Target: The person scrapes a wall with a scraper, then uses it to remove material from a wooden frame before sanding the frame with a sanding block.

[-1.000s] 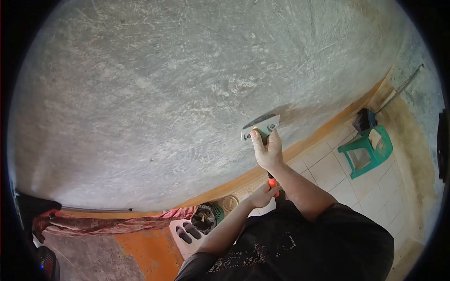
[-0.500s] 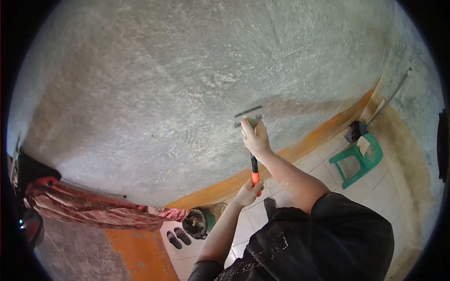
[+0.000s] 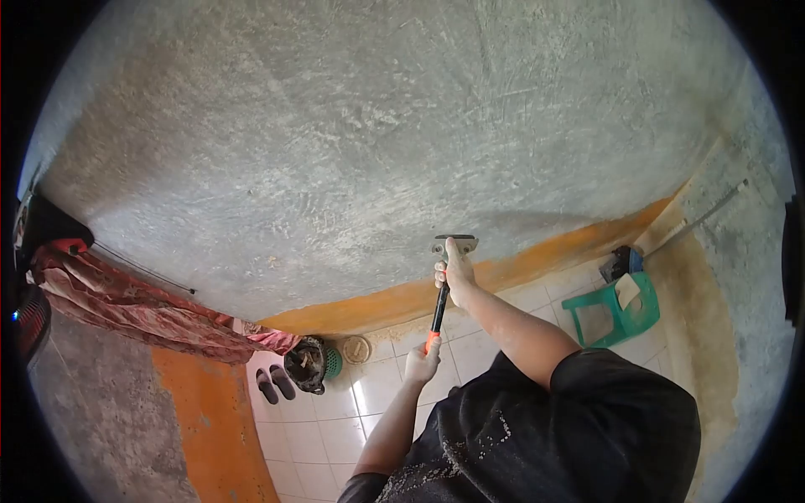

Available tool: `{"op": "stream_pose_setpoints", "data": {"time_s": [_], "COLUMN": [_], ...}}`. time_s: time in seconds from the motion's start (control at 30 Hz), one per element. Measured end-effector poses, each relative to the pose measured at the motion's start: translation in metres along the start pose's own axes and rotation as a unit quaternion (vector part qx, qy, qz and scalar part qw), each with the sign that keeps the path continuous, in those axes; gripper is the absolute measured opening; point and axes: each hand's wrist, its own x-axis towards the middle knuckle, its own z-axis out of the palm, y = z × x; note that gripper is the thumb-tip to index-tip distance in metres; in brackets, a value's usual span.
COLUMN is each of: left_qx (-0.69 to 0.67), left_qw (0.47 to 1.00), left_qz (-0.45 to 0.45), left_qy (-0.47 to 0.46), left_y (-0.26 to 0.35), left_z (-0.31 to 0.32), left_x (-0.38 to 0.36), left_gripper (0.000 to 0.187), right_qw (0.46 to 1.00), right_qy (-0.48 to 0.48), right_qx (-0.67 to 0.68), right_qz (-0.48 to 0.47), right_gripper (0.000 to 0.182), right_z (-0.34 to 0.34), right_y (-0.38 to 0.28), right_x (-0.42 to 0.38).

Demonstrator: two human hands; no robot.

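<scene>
Head view: we look down along a grey scraped wall (image 3: 352, 142) to a tiled floor (image 3: 352, 419)
Scraper: we see the scraper (image 3: 444, 281) near the centre, its metal blade (image 3: 454, 244) flat against the wall just above the orange band (image 3: 402, 299); its black and orange handle runs down toward 7 o'clock
Right hand: our right hand (image 3: 454, 270) sits just below the blade, fingers wrapped tight around the top of the handle, one finger stretched up to the blade
Left hand: our left hand (image 3: 422, 360) is closed around the orange lower end of the handle
Surroundings: green stool (image 3: 610, 312) at 3 o'clock; a pair of sandals (image 3: 274, 384) at 8 o'clock, beside a dark bucket (image 3: 304, 365); red cloth (image 3: 134, 310) hangs at 9 o'clock
</scene>
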Motion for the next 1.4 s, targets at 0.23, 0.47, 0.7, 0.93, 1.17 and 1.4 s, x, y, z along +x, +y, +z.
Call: {"op": "stream_pose_setpoints", "data": {"time_s": [0.23,0.47,0.7,0.93,1.17,1.4], "left_qx": [-0.082,-0.141,-0.054,-0.049,-0.075,-0.076], "left_qw": [0.993,0.989,0.989,0.991,0.991,0.991], "left_qz": [-0.077,-0.043,-0.076,-0.056,-0.077,-0.077], "left_qy": [0.023,-0.003,0.119,0.114,0.085,0.083], "left_y": [0.016,0.058,0.034,0.029,0.036,0.045], "left_z": [0.042,0.059,0.094,0.096,0.093,0.086], "left_x": [0.043,0.050,0.062,0.072,0.066,0.061], "left_gripper": [0.053,0.052,0.060,0.063,0.063,0.060], "right_qw": [0.998,0.993,0.989,0.985,0.988,0.987], "right_qy": [-0.016,-0.098,-0.090,-0.101,-0.088,-0.102], "right_qx": [-0.052,-0.046,-0.087,-0.097,-0.098,-0.089], "right_qz": [-0.037,-0.038,-0.082,-0.099,-0.082,-0.088], "right_gripper": [0.030,0.022,0.023,0.022,0.022,0.023], "right_z": [-0.007,-0.019,-0.009,-0.008,-0.006,-0.007], "right_y": [-0.034,-0.062,-0.058,-0.062,-0.064,-0.065], "right_x": [0.035,0.051,0.051,0.052,0.048,0.046]}}
